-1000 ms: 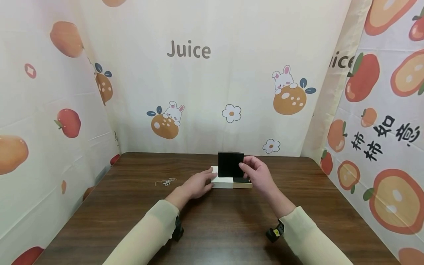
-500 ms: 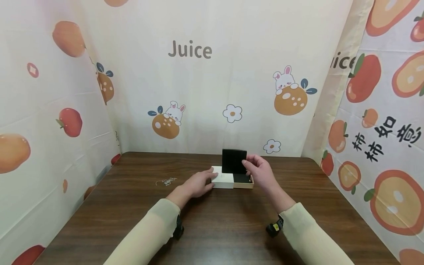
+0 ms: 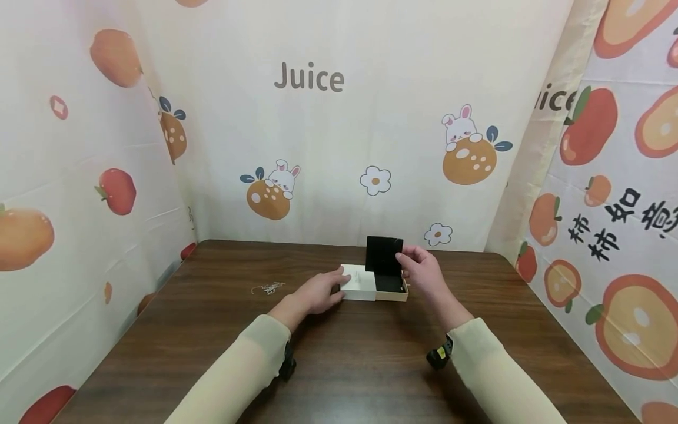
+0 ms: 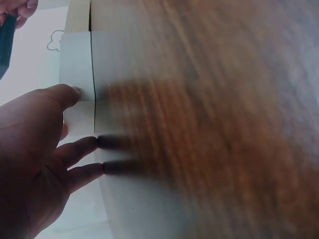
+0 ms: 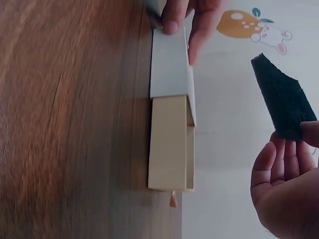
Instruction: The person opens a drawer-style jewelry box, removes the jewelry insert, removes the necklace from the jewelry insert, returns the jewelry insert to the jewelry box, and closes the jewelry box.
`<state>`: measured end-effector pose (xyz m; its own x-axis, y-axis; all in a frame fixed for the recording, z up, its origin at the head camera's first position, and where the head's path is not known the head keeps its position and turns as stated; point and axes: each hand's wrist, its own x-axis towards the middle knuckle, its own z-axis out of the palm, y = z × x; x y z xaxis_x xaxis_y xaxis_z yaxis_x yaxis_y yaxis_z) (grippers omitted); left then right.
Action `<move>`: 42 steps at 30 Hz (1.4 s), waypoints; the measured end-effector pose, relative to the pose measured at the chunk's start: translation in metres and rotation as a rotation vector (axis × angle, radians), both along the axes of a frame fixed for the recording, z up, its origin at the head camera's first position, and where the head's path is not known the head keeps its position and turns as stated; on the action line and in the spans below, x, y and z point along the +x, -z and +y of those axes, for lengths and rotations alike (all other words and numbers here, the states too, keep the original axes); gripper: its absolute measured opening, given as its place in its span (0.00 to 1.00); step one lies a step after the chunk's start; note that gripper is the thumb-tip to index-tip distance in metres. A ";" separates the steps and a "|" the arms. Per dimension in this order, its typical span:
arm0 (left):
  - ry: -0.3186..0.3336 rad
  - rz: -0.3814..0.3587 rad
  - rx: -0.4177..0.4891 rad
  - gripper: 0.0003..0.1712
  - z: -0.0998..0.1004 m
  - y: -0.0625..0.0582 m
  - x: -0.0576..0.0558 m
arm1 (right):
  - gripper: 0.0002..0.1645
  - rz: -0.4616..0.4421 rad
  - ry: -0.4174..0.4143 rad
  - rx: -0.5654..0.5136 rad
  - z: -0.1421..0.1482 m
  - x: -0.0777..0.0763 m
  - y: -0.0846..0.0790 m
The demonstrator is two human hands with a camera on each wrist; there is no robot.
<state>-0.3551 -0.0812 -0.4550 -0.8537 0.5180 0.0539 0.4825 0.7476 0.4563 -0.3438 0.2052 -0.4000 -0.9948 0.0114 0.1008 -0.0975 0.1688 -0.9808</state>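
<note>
A small white box sleeve (image 3: pixel 359 284) lies on the table with its cream drawer (image 5: pixel 167 144) slid partly out to the right. My left hand (image 3: pixel 318 292) holds the sleeve at its left end, thumb (image 4: pixel 70 94) on the near side and fingers over the top. Between thumb and fingers, my right hand (image 3: pixel 425 273) pinches a thin, square black pad (image 5: pixel 286 97) by its right edge. The pad is raised upright over the back of the drawer. Black shows inside the drawer in the head view. A short brown tab (image 5: pixel 173 200) sticks out of the drawer's end.
A small heap of thin silvery chain (image 3: pixel 271 288) lies on the dark wooden table (image 3: pixel 360 365), left of my left hand. Fruit-printed cloths hang behind the table (image 3: pixel 318 141) and along both sides.
My right hand has shifted slightly right with the black pad, which now stands farther toward the drawer's back, so more of the drawer's black inside shows. My left hand stays on the sleeve.
</note>
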 end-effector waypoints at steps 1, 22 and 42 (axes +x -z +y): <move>0.000 -0.002 0.001 0.31 0.000 0.000 0.000 | 0.11 -0.006 0.004 -0.005 0.001 -0.002 0.001; 0.019 -0.004 0.016 0.31 0.000 -0.001 -0.004 | 0.27 -0.088 0.053 0.150 0.020 -0.017 0.014; 0.017 0.014 0.004 0.31 0.001 0.000 -0.002 | 0.28 -0.176 0.072 0.302 0.034 -0.017 0.029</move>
<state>-0.3568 -0.0803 -0.4547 -0.8437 0.5324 0.0685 0.5019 0.7372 0.4524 -0.3606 0.2390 -0.4285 -0.9950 0.0781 -0.0623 0.0911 0.4538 -0.8864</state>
